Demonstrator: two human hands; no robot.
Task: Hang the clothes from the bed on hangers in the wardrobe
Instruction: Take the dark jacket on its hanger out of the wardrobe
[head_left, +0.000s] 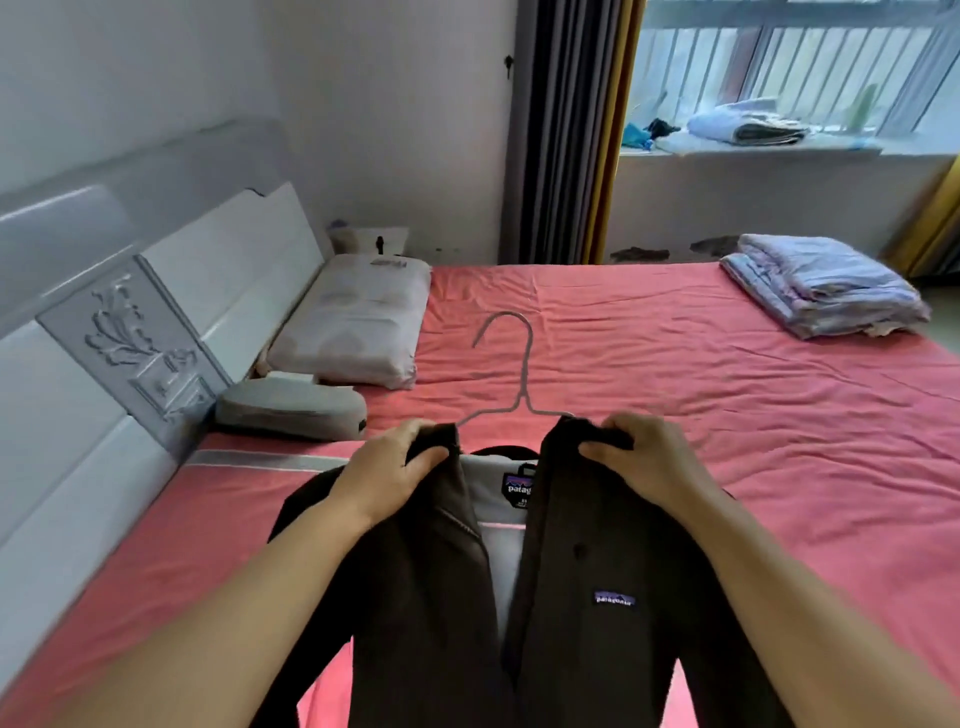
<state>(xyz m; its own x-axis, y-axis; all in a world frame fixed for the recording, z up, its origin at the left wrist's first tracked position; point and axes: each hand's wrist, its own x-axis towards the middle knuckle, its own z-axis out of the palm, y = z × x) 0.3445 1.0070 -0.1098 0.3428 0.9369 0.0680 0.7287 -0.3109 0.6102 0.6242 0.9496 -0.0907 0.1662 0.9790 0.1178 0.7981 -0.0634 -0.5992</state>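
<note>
Dark jacket (441, 597) on wire hanger (522, 384), over the bed (727, 415).
My left hand (387, 475) and right hand (641, 457) each pinch a side of its collar.

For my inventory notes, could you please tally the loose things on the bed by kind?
Jacket: 1
Wire hanger: 1
Pillows: 2, white and grey
Folded blanket: 1
Total: 5

Soft daylight comes in through the window (810, 67) at the upper right, leaving the room evenly lit with faint shadows. The wide lens bends the headboard (104, 322) and wall at the edges, and everything looks slightly soft.
</note>
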